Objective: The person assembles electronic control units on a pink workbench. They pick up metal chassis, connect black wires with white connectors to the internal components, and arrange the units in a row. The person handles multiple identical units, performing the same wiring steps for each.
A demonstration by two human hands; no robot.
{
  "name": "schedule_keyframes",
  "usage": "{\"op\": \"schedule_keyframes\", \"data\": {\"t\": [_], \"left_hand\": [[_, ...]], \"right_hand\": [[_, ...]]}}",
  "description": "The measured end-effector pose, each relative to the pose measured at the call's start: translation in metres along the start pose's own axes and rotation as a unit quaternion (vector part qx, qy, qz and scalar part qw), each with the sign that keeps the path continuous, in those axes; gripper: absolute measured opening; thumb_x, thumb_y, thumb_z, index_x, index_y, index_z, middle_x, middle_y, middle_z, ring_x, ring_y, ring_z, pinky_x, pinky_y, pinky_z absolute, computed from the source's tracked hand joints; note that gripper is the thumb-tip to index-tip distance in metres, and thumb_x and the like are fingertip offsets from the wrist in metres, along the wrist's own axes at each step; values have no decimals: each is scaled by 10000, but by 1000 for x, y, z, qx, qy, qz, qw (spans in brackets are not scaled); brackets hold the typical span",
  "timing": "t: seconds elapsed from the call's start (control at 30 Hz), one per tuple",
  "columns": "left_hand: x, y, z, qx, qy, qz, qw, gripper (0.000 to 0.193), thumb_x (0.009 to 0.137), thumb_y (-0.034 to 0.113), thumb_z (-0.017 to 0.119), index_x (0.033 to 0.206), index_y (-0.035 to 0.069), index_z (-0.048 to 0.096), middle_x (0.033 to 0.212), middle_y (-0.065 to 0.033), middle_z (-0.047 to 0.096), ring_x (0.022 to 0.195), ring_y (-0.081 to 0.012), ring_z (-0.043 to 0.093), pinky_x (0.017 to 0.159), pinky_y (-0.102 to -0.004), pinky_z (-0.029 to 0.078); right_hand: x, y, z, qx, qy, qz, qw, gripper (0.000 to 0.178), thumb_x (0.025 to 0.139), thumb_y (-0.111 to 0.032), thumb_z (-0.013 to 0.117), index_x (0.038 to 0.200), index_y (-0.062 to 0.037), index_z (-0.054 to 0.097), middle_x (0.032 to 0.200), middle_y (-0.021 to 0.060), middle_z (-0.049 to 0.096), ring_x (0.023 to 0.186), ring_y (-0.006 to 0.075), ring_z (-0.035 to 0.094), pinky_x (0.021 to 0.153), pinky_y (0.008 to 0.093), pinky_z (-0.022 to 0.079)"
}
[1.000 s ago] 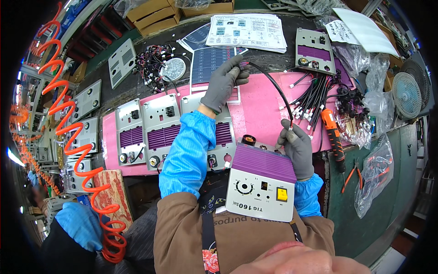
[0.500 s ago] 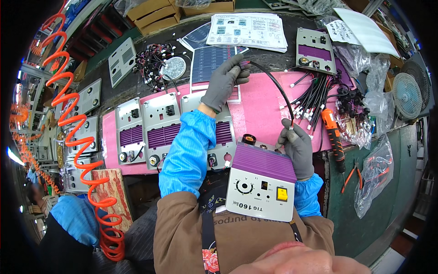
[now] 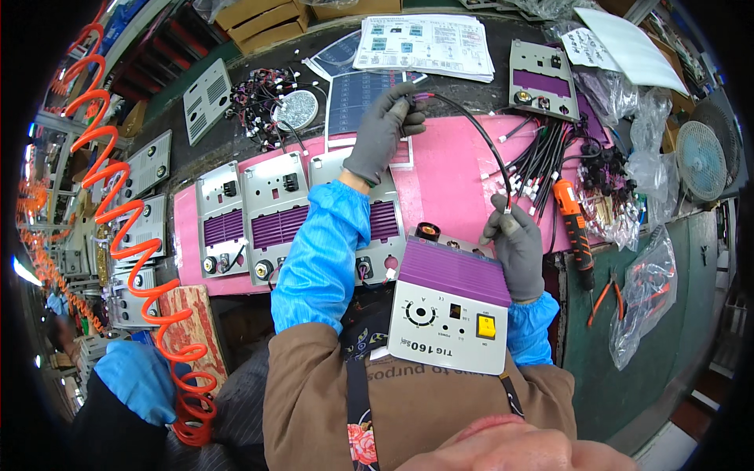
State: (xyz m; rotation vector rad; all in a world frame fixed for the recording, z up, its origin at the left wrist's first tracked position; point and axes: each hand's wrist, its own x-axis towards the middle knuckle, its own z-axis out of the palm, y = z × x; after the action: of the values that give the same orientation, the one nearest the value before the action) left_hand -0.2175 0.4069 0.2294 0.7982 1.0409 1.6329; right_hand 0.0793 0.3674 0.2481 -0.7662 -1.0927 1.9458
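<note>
A black cable [image 3: 477, 124] arches between my two gloved hands. My left hand [image 3: 385, 132], above the pink mat, pinches its far end, where a purplish piece and a small dark part show at the fingertips. My right hand [image 3: 520, 250] is closed on its near end, by a small white connector [image 3: 508, 209]. Leaning against my front is a grey front panel [image 3: 440, 330] with purple louvres, a yellow rocker switch and a dial. The panel's upper right edge lies beside my right hand, and a black round socket [image 3: 428, 231] sticks out at its top.
Similar panels [image 3: 222, 206] lie in a row on the pink mat [image 3: 440, 184]. Several black cables [image 3: 542, 157] are bunched at right, near an orange-black screwdriver [image 3: 573, 228] and orange-handled pliers [image 3: 606, 298]. Papers [image 3: 424, 47] lie at the back; a coiled orange hose [image 3: 129, 212] hangs at left.
My right hand has moved slightly up and to the right with its cable end. The left hand has risen a little, still gripping the other end.
</note>
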Motion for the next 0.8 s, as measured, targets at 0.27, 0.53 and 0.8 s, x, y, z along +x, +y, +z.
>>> {"op": "schedule_keyframes", "data": {"t": [0.27, 0.53, 0.8], "left_hand": [[-2, -2, -4, -12, 4, 15, 1000, 409, 1043, 257, 451, 1382, 28, 448, 1070, -117, 599, 884, -157, 621, 813, -314, 562], [-3, 1, 1, 9, 4, 21, 1000, 416, 1015, 175, 513, 1397, 27, 439, 1074, -105, 599, 912, -164, 620, 820, -319, 560], [-3, -2, -2, 14, 5, 0, 1000, 417, 1002, 305, 544, 1286, -1, 533, 983, -98, 650, 846, -174, 650, 786, -328, 564]], "right_hand": [[0, 0, -15, -9, 6, -23, 1000, 437, 979, -156, 538, 1316, 118, 490, 936, 76, 609, 796, 162, 594, 741, 304, 500], [1, 3, -14, -7, 3, -29, 1000, 418, 979, -162, 538, 1285, 121, 505, 925, 79, 606, 785, 162, 592, 735, 302, 497], [0, 1, -11, -16, 2, -39, 999, 412, 993, -160, 511, 1301, 113, 490, 925, 77, 588, 799, 163, 588, 742, 309, 501]]}}
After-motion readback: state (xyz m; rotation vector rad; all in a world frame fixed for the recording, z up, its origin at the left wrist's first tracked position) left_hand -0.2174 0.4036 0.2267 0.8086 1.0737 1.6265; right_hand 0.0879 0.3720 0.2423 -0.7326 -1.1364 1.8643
